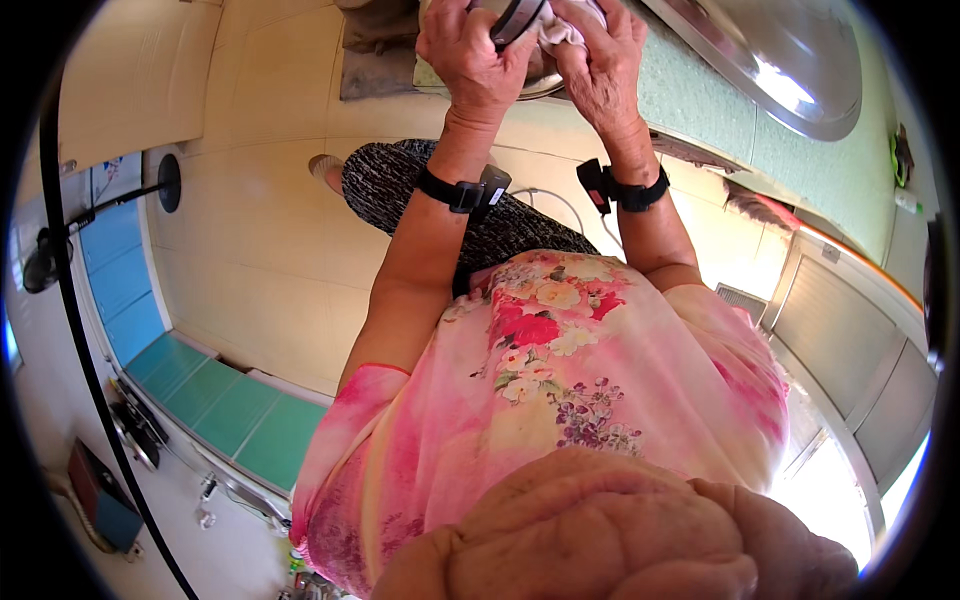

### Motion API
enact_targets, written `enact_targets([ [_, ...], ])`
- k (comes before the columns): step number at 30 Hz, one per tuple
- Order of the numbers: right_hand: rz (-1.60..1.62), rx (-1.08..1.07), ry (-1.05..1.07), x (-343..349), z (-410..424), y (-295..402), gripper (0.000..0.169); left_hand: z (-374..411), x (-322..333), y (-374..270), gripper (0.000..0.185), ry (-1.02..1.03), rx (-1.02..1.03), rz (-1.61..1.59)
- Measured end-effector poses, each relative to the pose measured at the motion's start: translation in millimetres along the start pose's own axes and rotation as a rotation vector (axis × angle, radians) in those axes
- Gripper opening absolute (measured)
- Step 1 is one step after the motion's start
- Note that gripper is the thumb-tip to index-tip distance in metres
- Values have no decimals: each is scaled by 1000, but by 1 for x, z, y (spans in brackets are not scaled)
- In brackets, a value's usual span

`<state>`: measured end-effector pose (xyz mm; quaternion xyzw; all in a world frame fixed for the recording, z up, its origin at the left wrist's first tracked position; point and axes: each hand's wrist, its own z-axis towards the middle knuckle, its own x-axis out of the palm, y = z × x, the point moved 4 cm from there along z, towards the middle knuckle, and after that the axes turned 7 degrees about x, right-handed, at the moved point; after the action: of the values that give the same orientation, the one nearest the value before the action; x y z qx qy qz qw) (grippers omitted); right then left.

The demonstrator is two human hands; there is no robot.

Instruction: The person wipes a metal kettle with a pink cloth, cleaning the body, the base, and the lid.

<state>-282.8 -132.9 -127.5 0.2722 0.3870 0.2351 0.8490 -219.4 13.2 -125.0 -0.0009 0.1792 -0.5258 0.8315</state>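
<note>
At the top edge, my left hand (472,56) grips a metal piece of cookware by its curved dark handle (517,21). Opposite it, my right hand (604,64) presses a pale bunched cloth (564,31) against the same piece. The picture's edge cuts off the upper part of both hands and the cookware, so its exact kind cannot be told. Below and between the hands shows a round metal rim (544,91). Each wrist wears a black strap with a small box, the left strap (461,191) and the right strap (637,191).
A green countertop (795,157) runs along the right, bearing a large shiny metal dome (787,67). A grey mat or cloth (375,71) lies left of the hands. Underfoot is a beige tiled floor (255,247). A thin cable (562,199) hangs below the counter.
</note>
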Motion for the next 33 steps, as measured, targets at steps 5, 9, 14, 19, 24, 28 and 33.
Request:
enact_targets([
  [5, -204, -311, -46, 8, 45, -19, 22, -2, -1, 0, 28, 55, -16, 2],
  [9, -104, -73, 179, 13, 65, -45, 22, -9, 4, 9, 29, 0, 57, -75],
  [14, 112, 60, -30, 0, 20, -15, 37, -9, -1, 6, 33, 10, 6, -94],
  [19, 4, -77, -51, -7, -14, 16, 41, -13, 5, 7, 37, 2, -63, -163],
  [24, 59, 17, -38, -4, 10, 9, 37, -17, 2, 11, 36, 32, -52, -147],
  [28, 60, 37, -101, 10, 44, -26, 32, -13, 4, 9, 32, 49, -73, -126],
  [33, 364, 272, 2, 10, 47, -47, 33, -8, 1, 7, 27, 44, -74, -119],
])
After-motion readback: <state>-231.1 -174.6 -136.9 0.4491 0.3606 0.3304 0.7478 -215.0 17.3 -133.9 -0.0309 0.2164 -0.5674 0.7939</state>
